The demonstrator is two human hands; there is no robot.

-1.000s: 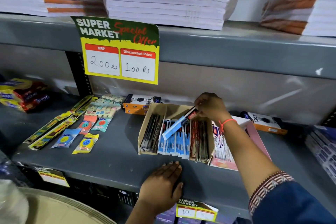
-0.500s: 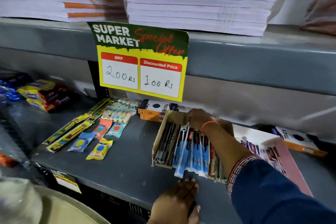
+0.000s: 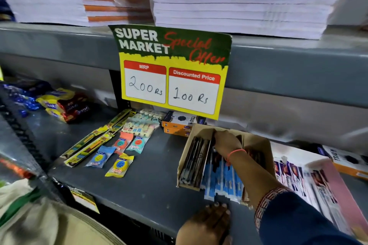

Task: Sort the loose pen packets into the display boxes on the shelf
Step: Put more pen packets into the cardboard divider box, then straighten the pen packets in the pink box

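A brown cardboard display box [image 3: 256,145] lies on the grey shelf [image 3: 151,189], right of the middle. It holds dark pen packets [image 3: 195,163] on its left and blue pen packets [image 3: 223,181] in the middle. My right hand [image 3: 227,142] reaches into the back of the box, fingers curled around the top end of a blue packet. My left hand [image 3: 207,223] rests flat on the shelf's front edge, fingertips at the lower ends of the blue packets. A pink display box [image 3: 336,183] to the right holds more pen packets [image 3: 292,175].
A yellow price sign [image 3: 171,69] hangs from the upper shelf over orange boxes [image 3: 177,125]. Sharpener packets [image 3: 119,165], long yellow packets [image 3: 89,145] and eraser packs [image 3: 139,125] lie to the left. Snack packs [image 3: 63,105] sit far left. Paper stacks [image 3: 239,0] fill the shelf above.
My right hand carried a blue packet down into the box and pushed deeper toward its back. My left hand slid right along the shelf edge. The camera moved closer.
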